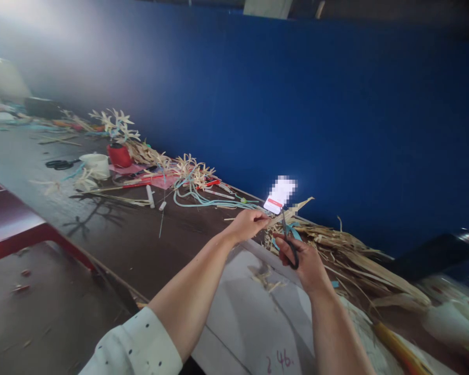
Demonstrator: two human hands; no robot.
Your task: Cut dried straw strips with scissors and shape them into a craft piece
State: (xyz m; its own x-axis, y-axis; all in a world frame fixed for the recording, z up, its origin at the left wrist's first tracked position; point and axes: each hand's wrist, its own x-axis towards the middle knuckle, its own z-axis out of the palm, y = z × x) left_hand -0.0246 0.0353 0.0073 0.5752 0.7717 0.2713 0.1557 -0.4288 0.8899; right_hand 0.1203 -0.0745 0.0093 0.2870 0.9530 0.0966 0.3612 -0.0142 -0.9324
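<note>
My left hand (pixel 247 225) is closed in a pinch on one end of a pale strip of dried husk (pixel 303 203), which points up and to the right. In my right hand (pixel 303 258) is a pair of black-handled scissors (pixel 293 255), its fingers wrapped round the loops. The blades point upward and meet the strip just right of my left fingertips; whether they are parted is too small to tell. Behind the strip stands a lit phone screen (pixel 274 203), partly blurred out. Small husk scraps and a bit of blue material lie around the blades.
Heaps of dried husk (pixel 347 247) run along the blue wall (pixel 336 114) at the right. Husk flowers (pixel 193 171), blue cords (pixel 203 200), a white cup (pixel 95 165), a red spool (pixel 119 155) and other scissors (pixel 60 164) lie leftward. A white marked sheet (pixel 254 307) lies below my hands.
</note>
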